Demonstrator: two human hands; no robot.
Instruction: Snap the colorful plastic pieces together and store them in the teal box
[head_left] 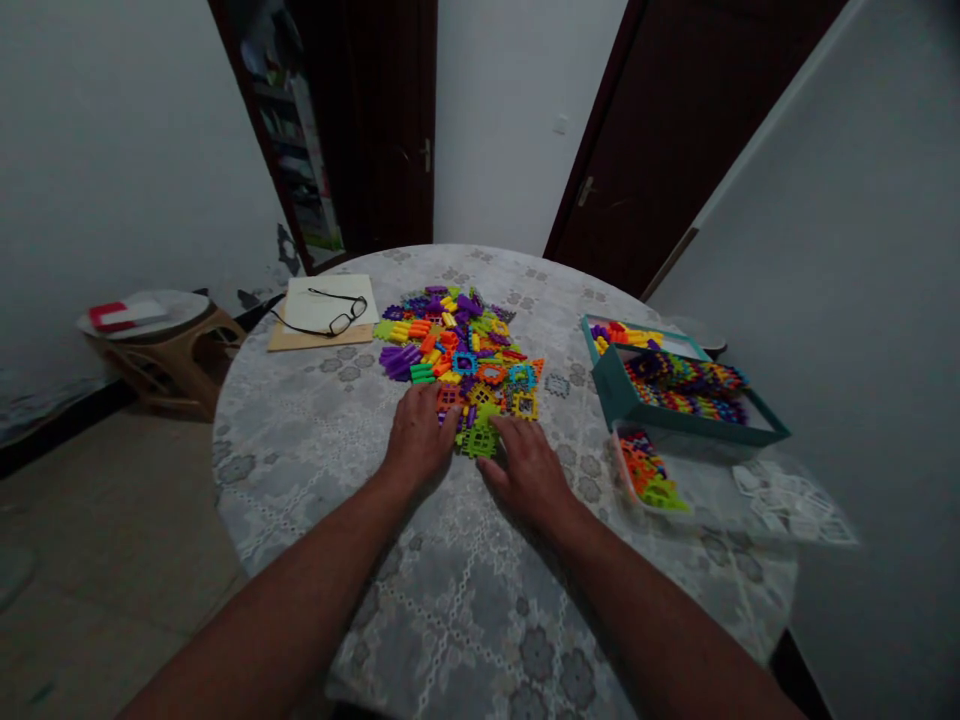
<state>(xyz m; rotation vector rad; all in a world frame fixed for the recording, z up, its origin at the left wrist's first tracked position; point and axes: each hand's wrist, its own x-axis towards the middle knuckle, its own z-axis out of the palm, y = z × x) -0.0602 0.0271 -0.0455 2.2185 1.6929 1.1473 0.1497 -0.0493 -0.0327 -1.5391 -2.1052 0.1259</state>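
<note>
A pile of colourful plastic building pieces (465,365) lies on the table, mixing purple, orange, yellow, blue and green. At its near left edge rests my left hand (421,432), thumb apart from the fingers, touching the pieces. My right hand (529,465) is at the near right edge, its thumb and fingers spread beside a lime green square lattice piece (478,441). That piece lies between my two hands, and neither hand is visibly closed on anything. A translucent grey piece (557,385) sits apart, right of the pile.
Black-framed glasses (340,322) rest on paper (300,300) at the left. On the right stand a teal box (611,390) of pieces, a clear plastic tub (645,505) with more, and a bag of white pieces (795,500). The round table wears a patterned cloth (450,610).
</note>
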